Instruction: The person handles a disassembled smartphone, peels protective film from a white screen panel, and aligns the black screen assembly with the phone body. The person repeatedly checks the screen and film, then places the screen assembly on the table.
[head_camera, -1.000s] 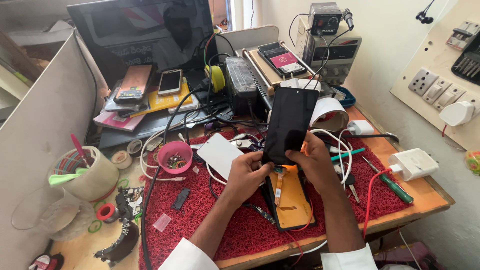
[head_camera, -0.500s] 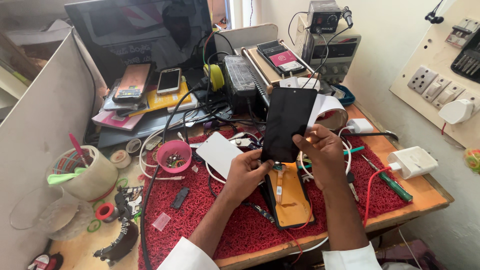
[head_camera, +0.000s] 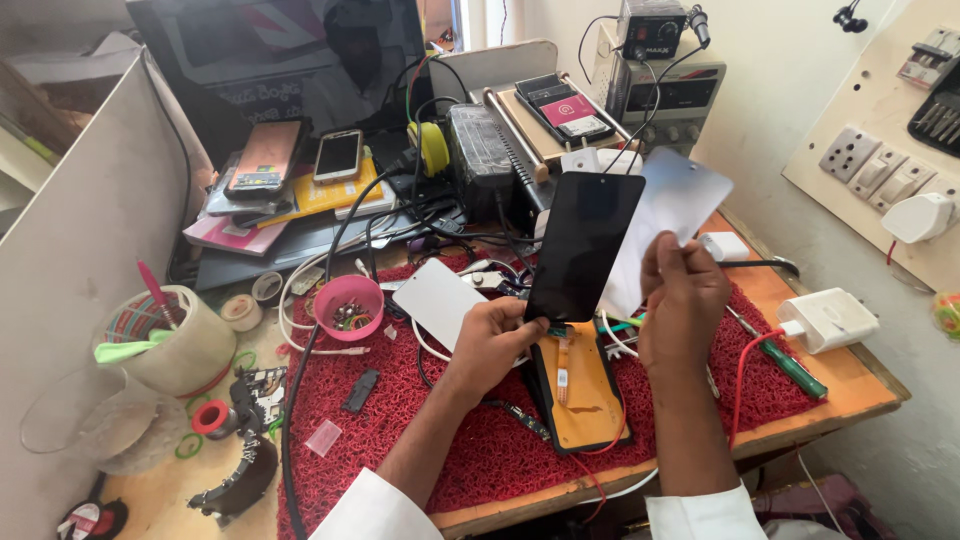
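My left hand (head_camera: 497, 343) holds the bottom edge of a black phone screen panel (head_camera: 585, 245), which stands upright above an opened phone body with an orange back (head_camera: 583, 388). A thin ribbon cable runs from the panel down to that body. My right hand (head_camera: 684, 300) pinches a clear, whitish protective film (head_camera: 672, 218) that is lifted off to the right of the panel. The phone body lies on a red textured mat (head_camera: 400, 430).
A white card (head_camera: 438, 302) and pink bowl of small parts (head_camera: 348, 305) lie left of my hands. A green screwdriver (head_camera: 780, 358), white charger (head_camera: 828, 320) and red wire sit at the right. Phones, cables, a power supply (head_camera: 660, 75) crowd the back; a tape roll (head_camera: 165, 340) stands left.
My right hand has peeled the clear film away from the black panel and pulled it up and to the right. The left hand keeps holding the panel's lower edge.
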